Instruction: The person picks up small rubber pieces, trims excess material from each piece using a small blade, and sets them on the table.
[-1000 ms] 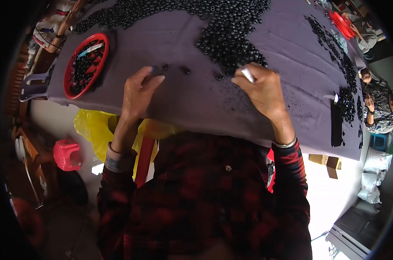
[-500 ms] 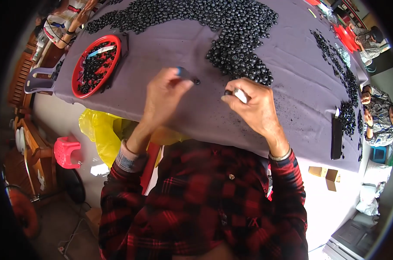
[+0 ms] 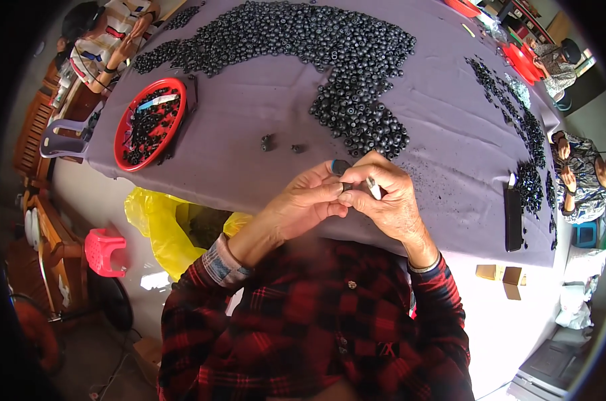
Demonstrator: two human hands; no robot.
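Left hand (image 3: 301,204): thumb and fingers pinched on a small dark piece (image 3: 347,188).
Right hand (image 3: 390,199): clamped round a white-ended tool (image 3: 374,188).
Dark piece: between both hands' fingertips, above the purple cloth (image 3: 249,107).
Black heap (image 3: 361,110): just beyond the hands.
Red basin (image 3: 119,142): well left.

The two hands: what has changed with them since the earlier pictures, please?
The left hand has moved to the right and now meets the right hand, both touching a small dark piece. The right hand still grips a white stick-like object. The red basin and the dark heap stayed in place.
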